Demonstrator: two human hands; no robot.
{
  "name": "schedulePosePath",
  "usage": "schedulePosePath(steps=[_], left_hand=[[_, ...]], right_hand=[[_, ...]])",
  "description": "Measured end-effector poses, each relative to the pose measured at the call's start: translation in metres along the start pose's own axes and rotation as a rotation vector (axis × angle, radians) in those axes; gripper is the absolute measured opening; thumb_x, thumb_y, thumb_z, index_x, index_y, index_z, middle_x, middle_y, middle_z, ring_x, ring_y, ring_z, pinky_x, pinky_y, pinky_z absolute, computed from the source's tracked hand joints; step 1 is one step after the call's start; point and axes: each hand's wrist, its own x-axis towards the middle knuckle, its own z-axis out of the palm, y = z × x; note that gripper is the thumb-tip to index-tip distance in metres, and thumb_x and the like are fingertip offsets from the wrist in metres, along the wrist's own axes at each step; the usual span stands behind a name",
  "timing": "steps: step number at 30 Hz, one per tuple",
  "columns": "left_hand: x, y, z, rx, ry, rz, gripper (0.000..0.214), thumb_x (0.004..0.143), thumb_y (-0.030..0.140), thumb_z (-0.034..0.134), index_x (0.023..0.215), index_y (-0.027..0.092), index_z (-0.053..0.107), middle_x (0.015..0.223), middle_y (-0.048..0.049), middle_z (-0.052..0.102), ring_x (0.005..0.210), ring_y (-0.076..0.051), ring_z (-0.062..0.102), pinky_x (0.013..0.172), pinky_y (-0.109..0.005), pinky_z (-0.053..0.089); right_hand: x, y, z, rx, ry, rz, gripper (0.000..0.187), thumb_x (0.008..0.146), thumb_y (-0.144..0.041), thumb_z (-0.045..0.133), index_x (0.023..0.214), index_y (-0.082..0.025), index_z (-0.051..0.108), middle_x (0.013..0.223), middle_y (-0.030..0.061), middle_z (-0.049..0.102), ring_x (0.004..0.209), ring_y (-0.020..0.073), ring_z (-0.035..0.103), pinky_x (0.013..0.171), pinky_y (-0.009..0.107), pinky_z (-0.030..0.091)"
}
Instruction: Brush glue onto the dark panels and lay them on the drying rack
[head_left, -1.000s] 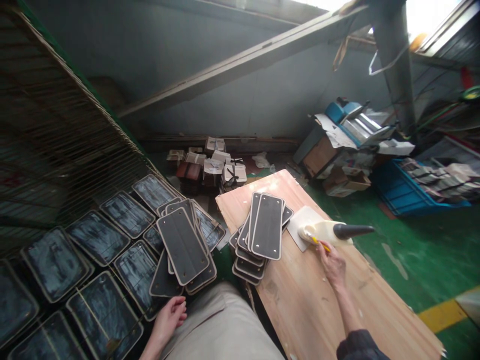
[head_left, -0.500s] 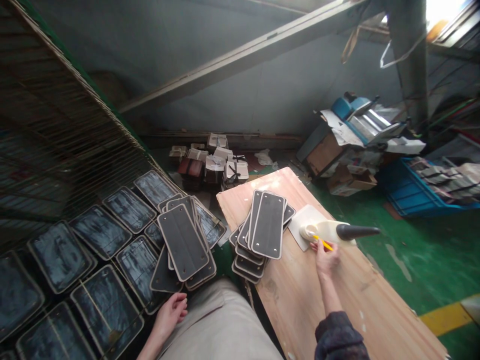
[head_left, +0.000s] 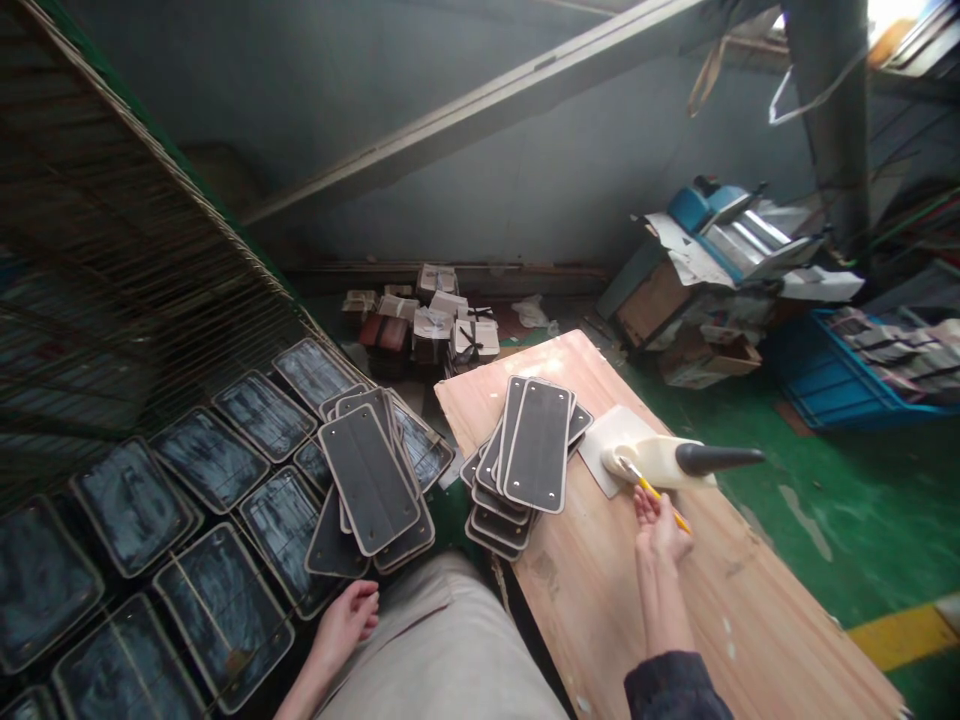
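Observation:
My right hand [head_left: 663, 525] pinches the yellow handle of a brush [head_left: 654, 492]. The brush's metal end meets the round mouth of a cream plastic container [head_left: 660, 462], which has a dark tapered handle-like piece [head_left: 716, 459]. Under the container lies a pale square sheet [head_left: 597, 462]. My left hand [head_left: 348, 622] hangs by my thigh with loosely curled fingers, holding nothing I can see. Just beyond it is a fanned stack of dark rounded panels [head_left: 369, 480] with light edges. A similar stack [head_left: 536, 445] sits on the wooden board [head_left: 600, 590], left of the container.
Dark panels with streaky, whitish surfaces [head_left: 223, 610] lie in rows on a wire rack at left, beneath a tilted mesh frame [head_left: 150, 190]. Tied bundles [head_left: 450, 320] stand on the floor ahead. A blue machine [head_left: 720, 225] and a blue bin [head_left: 847, 375] are at right.
My right hand has drawn back slightly toward me and right, tilting the brush so more of its metal part shows. My left hand stays by my thigh. The view has shifted a little.

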Motion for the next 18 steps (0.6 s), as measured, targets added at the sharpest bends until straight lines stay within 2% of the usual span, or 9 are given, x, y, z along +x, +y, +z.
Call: schedulePosePath(steps=[5,11,15,18], left_hand=[[-0.001,0.003,0.003,0.023,0.005,0.004,0.068,0.058,0.072,0.058,0.093,0.014,0.056,0.072,-0.006,0.064,0.061,-0.02,0.063,0.053,-0.03,0.049],[-0.007,0.001,0.004,0.032,0.016,-0.022,0.07,0.057,0.074,0.057,0.094,0.014,0.057,0.075,-0.0065,0.065,0.063,-0.021,0.065,0.055,-0.031,0.051],[-0.007,0.001,0.005,0.041,0.022,-0.033,0.071,0.057,0.075,0.056,0.093,0.015,0.058,0.075,-0.0065,0.065,0.063,-0.021,0.065,0.056,-0.032,0.051],[-0.004,0.0,0.006,0.044,0.014,-0.034,0.071,0.056,0.075,0.057,0.093,0.014,0.058,0.074,-0.0069,0.065,0.063,-0.022,0.065,0.055,-0.033,0.052]], right_hand=[[0.017,0.011,0.004,0.041,0.035,0.128,0.023,0.07,-0.028,0.07,0.067,-0.014,0.052,0.065,0.004,0.065,0.065,0.0176,0.068,0.061,0.027,0.059],[0.006,0.013,-0.018,0.045,0.036,0.183,0.018,0.074,-0.025,0.066,0.067,-0.014,0.054,0.064,0.0025,0.064,0.065,0.0152,0.068,0.061,0.023,0.057],[-0.003,0.003,-0.027,0.038,0.004,0.169,0.017,0.071,-0.025,0.066,0.07,-0.012,0.056,0.065,0.0045,0.066,0.065,0.0155,0.068,0.058,0.022,0.057],[-0.008,-0.003,-0.023,0.021,-0.021,0.073,0.026,0.066,-0.029,0.073,0.078,-0.014,0.055,0.067,0.0045,0.068,0.066,0.0187,0.069,0.059,0.026,0.058]])
